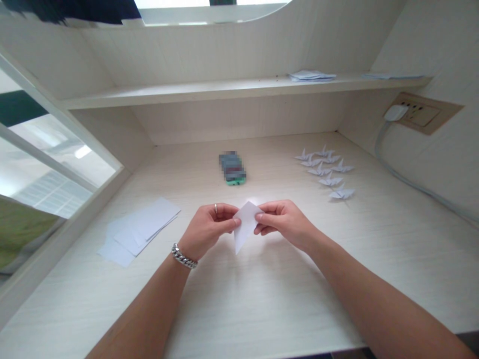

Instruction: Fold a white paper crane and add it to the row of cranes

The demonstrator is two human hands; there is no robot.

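A small folded piece of white paper [245, 224] hangs above the middle of the pale wooden desk [262, 299], pointed end down. My left hand [207, 229], with a ring and a metal bracelet, pinches its left edge. On the other side, my right hand [284, 222] pinches the right edge. Both hands are closed on the paper.
A loose stack of white sheets [136, 232] lies at the left. Several folded paper cranes [327, 169] sit at the back right. A blurred dark object [232, 168] rests behind my hands. The shelf [209, 92] above carries more paper [310, 76]. A plug and cable [396, 113] run along the right wall.
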